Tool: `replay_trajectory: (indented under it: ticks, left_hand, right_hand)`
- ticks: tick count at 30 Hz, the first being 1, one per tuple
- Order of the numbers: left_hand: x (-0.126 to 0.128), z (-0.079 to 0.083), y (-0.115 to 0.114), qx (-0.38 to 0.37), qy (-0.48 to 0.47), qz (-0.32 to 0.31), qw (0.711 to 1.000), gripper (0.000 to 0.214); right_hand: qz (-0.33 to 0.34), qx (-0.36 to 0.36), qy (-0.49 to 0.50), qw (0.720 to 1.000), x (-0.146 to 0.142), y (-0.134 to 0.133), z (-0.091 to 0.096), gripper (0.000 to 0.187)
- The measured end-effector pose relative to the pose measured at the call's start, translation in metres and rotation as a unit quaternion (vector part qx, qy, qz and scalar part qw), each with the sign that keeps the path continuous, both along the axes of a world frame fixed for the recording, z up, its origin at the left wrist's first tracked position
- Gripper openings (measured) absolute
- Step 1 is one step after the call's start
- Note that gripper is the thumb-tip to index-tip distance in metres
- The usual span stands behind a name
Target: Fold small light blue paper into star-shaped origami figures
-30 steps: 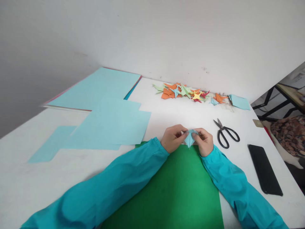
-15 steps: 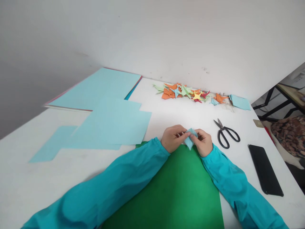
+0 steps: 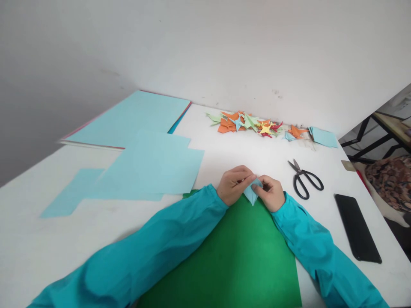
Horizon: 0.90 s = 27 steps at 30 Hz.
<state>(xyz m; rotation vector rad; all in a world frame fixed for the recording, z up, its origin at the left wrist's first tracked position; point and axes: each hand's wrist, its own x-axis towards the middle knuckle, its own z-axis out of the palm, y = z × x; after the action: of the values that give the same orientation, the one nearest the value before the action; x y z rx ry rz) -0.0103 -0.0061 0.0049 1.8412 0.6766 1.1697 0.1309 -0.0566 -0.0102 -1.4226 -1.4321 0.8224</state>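
A small light-blue folded paper is pinched between both hands, its point facing down toward me. My left hand is closed on its upper left edge, thumb and forefinger together. On the other side my right hand grips it, the thumb pressed on its front face. The fingers behind the paper are partly hidden. Under my forearms lies a green sheet, and the folded paper is held over its far edge.
Black-handled scissors and a black phone lie to the right. Folded paper figures line the wall beside a stack of light-blue squares. Loose light-blue sheets and a large paper stack are on the left.
The folded paper has shifted slightly left and toward me, and its front face has turned a little. My right hand has moved slightly left with its thumb lower on the paper.
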Motion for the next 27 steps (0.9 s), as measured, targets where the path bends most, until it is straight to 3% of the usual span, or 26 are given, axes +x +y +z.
replay_trajectory:
  ticks: [9, 16, 27]
  left_hand:
    - [-0.0008, -0.0007, 0.0009, -0.039, -0.020, -0.029, 0.999, 0.023]
    - [0.0016, -0.0013, 0.0056, -0.228, -0.073, -0.015, 0.971, 0.030]
    - [0.0017, 0.0010, 0.0068, -0.228, -0.010, -0.067, 0.971, 0.029]
  right_hand:
    - [-0.023, -0.020, 0.078, 0.996, -0.0007, 0.0019, 0.0019, 0.010]
    - [-0.076, -0.023, 0.176, 0.981, 0.0006, 0.0041, 0.0070, 0.012]
    - [-0.074, 0.012, 0.241, 0.968, 0.0053, 0.0086, 0.0079, 0.012]
